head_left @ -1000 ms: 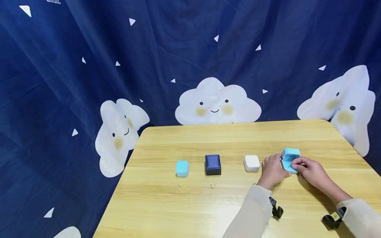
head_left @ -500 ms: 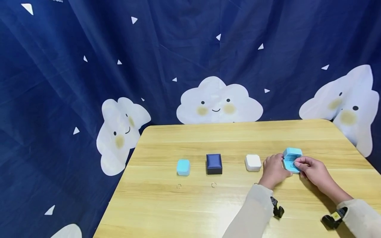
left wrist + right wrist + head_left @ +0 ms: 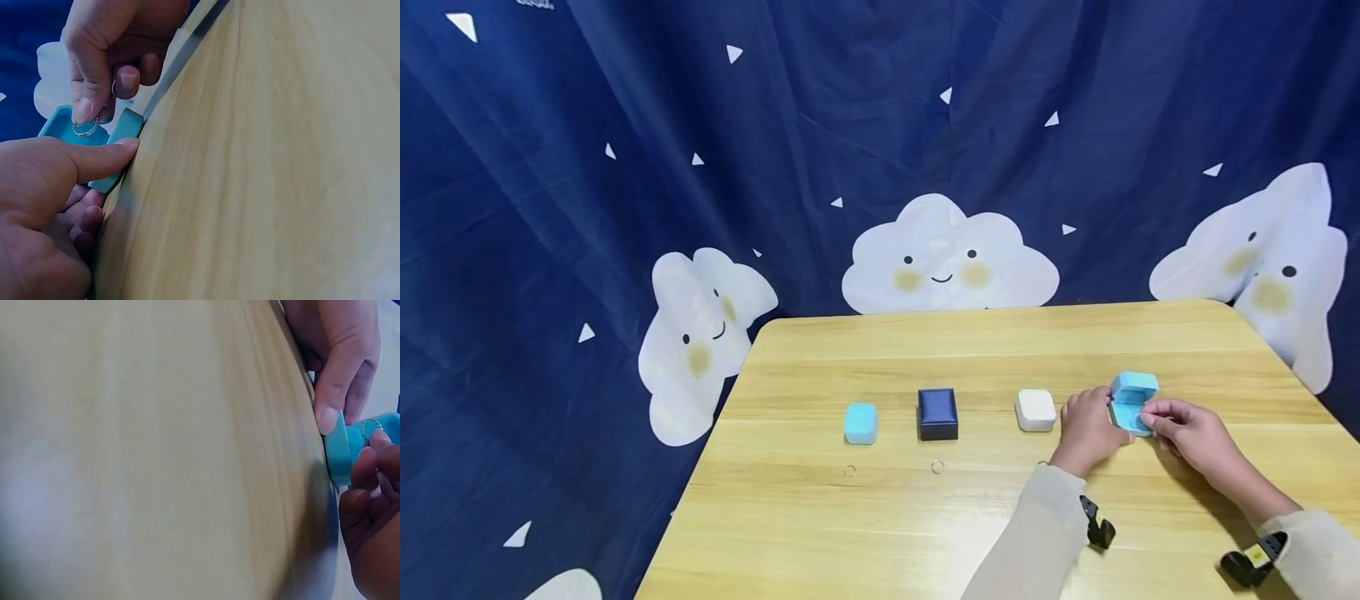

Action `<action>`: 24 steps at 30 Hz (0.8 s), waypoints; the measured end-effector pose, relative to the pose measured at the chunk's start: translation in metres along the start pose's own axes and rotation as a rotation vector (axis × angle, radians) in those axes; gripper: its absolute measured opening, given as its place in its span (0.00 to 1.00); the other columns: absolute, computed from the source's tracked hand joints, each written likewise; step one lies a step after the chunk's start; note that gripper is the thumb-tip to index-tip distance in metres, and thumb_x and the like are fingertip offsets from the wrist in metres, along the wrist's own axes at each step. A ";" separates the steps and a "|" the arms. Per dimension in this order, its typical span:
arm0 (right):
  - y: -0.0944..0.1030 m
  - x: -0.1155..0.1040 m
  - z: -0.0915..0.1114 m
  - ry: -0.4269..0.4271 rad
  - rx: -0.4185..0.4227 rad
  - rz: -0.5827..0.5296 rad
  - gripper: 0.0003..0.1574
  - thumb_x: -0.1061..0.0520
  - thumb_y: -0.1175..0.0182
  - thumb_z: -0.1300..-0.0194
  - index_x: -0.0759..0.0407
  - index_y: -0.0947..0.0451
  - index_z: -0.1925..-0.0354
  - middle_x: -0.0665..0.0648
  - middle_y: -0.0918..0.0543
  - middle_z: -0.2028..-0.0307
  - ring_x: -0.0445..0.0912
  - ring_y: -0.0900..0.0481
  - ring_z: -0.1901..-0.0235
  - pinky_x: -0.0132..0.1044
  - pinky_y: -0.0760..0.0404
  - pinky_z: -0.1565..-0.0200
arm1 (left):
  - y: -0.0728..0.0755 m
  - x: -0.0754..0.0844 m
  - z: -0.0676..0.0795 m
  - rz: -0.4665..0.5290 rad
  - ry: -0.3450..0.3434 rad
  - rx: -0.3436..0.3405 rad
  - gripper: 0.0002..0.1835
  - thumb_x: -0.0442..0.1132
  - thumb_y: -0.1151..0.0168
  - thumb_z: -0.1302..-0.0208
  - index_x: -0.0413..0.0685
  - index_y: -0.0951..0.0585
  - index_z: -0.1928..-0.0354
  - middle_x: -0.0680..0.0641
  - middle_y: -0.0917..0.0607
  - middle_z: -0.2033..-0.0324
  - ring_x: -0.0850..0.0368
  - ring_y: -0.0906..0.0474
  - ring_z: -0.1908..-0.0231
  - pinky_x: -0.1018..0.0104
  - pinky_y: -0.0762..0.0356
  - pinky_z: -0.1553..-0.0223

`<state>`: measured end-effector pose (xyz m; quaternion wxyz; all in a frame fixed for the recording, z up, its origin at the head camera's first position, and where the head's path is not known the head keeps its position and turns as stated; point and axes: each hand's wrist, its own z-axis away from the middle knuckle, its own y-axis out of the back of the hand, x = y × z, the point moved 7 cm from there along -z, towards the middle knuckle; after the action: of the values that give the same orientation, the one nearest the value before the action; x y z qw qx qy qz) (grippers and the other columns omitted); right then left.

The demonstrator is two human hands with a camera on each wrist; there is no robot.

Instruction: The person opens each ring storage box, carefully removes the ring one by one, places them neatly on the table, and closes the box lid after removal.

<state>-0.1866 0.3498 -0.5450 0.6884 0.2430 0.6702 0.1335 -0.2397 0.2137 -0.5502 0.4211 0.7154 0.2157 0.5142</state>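
An open light-blue ring box (image 3: 1135, 382) stands on the right part of the table, its lid raised at the back. My left hand (image 3: 1086, 427) grips the box from its left side, with the thumb along the front of the base in the left wrist view. Between thumb and fingertips my right hand (image 3: 1197, 437) pinches a thin ring (image 3: 85, 134) over the inside of the box. In the right wrist view the ring (image 3: 364, 427) looks upright and shiny. Whether its lower edge touches the box's lining, I cannot tell.
Left of my hands stand a white box (image 3: 1036, 411), a dark blue box (image 3: 938, 414) and a light-blue box (image 3: 861, 423), all shut. Two rings lie in front: one ring (image 3: 937, 461) and another ring (image 3: 850, 465). Something small is partly hidden by my left wrist.
My right fingertips have shifted slightly right and toward me relative to the box, still pinching the ring. My left hand keeps its grip, and the other boxes stay put.
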 end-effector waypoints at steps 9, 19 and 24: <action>0.004 0.001 0.018 -0.040 -0.032 0.015 0.21 0.52 0.46 0.30 0.72 0.25 0.56 0.52 0.24 0.79 0.42 0.28 0.80 0.36 0.29 0.80 | -0.001 -0.001 0.001 0.014 0.016 -0.010 0.35 0.53 0.22 0.59 0.64 0.25 0.44 0.67 0.23 0.57 0.69 0.31 0.55 0.73 0.37 0.51; -0.005 0.004 0.042 -0.048 -0.074 0.061 0.20 0.51 0.43 0.32 0.69 0.23 0.56 0.52 0.24 0.79 0.41 0.28 0.80 0.34 0.28 0.76 | -0.002 0.000 0.000 0.002 0.033 -0.019 0.36 0.54 0.22 0.59 0.64 0.26 0.43 0.66 0.23 0.56 0.69 0.32 0.54 0.74 0.37 0.51; -0.011 0.001 0.052 -0.016 -0.079 0.117 0.17 0.52 0.42 0.32 0.66 0.21 0.58 0.52 0.25 0.80 0.41 0.29 0.82 0.34 0.28 0.79 | -0.002 -0.001 0.001 0.003 0.043 -0.021 0.37 0.54 0.22 0.59 0.64 0.26 0.43 0.67 0.23 0.56 0.69 0.32 0.54 0.73 0.37 0.51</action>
<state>-0.1365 0.3329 -0.5522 0.6937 0.2556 0.6436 0.1981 -0.2394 0.2135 -0.5522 0.4229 0.7001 0.2181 0.5323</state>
